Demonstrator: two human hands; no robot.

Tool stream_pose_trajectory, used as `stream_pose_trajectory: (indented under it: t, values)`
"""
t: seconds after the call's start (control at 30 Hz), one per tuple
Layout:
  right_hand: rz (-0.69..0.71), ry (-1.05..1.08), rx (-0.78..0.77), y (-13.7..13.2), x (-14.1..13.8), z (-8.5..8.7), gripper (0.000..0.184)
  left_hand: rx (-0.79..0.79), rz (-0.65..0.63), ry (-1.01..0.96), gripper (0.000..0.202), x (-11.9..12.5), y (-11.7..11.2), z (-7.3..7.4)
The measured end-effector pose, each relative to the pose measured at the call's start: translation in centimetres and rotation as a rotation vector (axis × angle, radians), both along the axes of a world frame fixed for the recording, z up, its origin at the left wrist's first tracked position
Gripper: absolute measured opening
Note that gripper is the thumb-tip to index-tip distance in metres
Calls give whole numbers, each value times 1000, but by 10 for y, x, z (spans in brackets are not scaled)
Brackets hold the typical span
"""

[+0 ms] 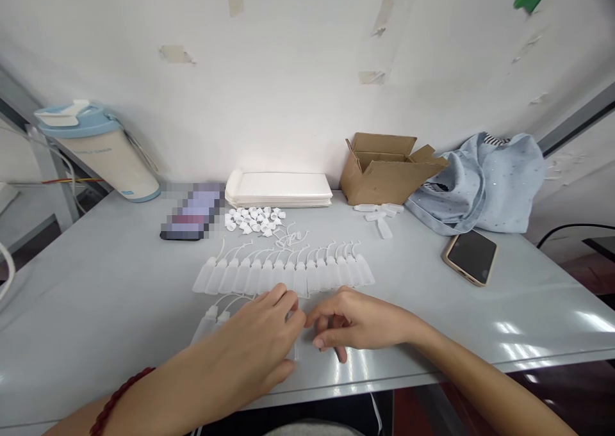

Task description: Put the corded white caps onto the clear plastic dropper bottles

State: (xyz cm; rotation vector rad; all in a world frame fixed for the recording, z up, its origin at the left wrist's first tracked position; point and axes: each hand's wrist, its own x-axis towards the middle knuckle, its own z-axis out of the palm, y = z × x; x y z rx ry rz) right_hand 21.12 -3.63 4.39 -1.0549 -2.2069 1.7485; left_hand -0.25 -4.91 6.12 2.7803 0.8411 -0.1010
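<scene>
Bottles (288, 278), slim, translucent plastic, seem mid-alignment, next needing gentle placing; before them, left hand (269, 330) (hold unclear), right hand (353, 321) loosely spread.

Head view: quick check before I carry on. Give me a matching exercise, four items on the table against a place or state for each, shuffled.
Column one
1. cardboard box
2. tumbler
3. small bottles
4. white caps

Column two
A. lined up just beyond the left hand and right hand
B. heaped in front of the white stack
C. flaps open, beside the pale blue bag
D. cream, with a blue lid

Pairs: 1-C, 2-D, 3-A, 4-B
</scene>
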Motion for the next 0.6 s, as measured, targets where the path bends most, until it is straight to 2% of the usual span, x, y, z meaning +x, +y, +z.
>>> stream_pose_trajectory:
  t: [0.17, 0.3, 0.4, 0.47, 0.6]
  values:
    - [4, -11, -2, 0, 1, 0, 25, -25, 15, 12, 19, -3, -2, 0]
    - [36, 4, -4, 0, 0, -2, 28, -121, 54, -41, 20, -5, -1, 8]
    - [48, 10, -11, -1, 0, -3, 30, -203, 106, -117, 9, -6, 7, 12]
    - [38, 12, -20, -2, 1, -5, 30, -182, 159, -201, 4, -7, 17, 10]
    - [-60, 55, -33, 2, 6, -5, 29, -31, 279, -355, 18, -12, 42, 1]
